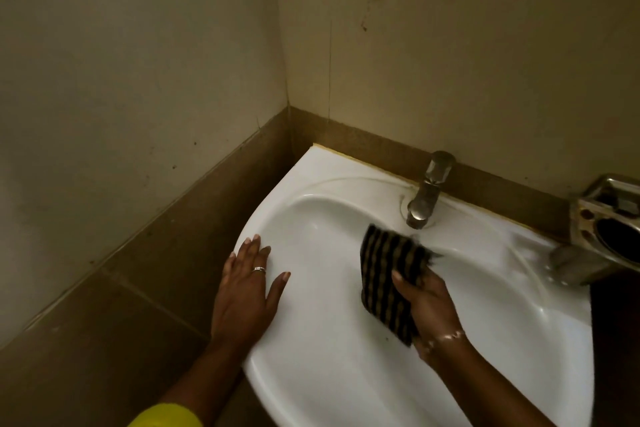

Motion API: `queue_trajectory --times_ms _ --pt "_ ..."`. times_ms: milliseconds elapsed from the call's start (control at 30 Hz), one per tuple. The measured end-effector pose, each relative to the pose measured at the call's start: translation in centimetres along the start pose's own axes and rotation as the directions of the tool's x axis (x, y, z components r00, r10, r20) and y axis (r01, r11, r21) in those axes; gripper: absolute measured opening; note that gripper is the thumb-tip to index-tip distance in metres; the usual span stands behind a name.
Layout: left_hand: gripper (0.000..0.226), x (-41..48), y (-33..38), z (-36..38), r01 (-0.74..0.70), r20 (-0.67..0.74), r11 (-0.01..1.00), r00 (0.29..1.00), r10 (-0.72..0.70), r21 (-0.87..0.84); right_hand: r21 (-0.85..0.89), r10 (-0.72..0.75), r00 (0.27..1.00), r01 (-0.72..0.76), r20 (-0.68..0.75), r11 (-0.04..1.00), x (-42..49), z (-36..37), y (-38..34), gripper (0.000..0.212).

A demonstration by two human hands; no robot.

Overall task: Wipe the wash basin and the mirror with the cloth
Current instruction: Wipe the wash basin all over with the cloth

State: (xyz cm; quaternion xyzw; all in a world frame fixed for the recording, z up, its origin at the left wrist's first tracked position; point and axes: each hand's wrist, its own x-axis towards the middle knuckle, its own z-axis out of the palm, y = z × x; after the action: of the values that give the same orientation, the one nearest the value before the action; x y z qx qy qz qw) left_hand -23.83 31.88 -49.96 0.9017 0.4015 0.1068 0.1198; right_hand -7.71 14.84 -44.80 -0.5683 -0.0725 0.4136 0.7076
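Silver ring (259, 269) on left hand (244, 298), yellow sleeve (166, 415), bare forearms

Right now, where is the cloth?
In the head view, the striped cloth is held by the right hand inside the wash basin, just below the tap.

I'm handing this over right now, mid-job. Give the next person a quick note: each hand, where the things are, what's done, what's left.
Left hand: flat and open on the left rim of the white ceramic wash basin, bracing.
Right hand: gripping the dark striped cloth, held in the bowl just below the silver metal tap.
Done: cannot tell how much of the basin is wiped; the right forearm looks wet.
Left: finish the basin, then the mirror, which is out of view.
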Motion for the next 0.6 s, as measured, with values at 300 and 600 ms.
queue_trajectory --times_ms 300,600 --pt "0.087 0.0 -0.1 0.0 -0.006 -0.005 1.0 1.0 0.006 -0.016 -0.427 -0.042 0.529 0.632 0.847 -0.647 12.2 4.0 0.0 0.059" --pt "0.083 0.0 -0.3 0.0 -0.026 -0.028 0.998 0.999 0.025 -0.05 -0.338 0.265 0.701 0.595 0.662 -0.729 13.4 -4.2 5.7 0.076"
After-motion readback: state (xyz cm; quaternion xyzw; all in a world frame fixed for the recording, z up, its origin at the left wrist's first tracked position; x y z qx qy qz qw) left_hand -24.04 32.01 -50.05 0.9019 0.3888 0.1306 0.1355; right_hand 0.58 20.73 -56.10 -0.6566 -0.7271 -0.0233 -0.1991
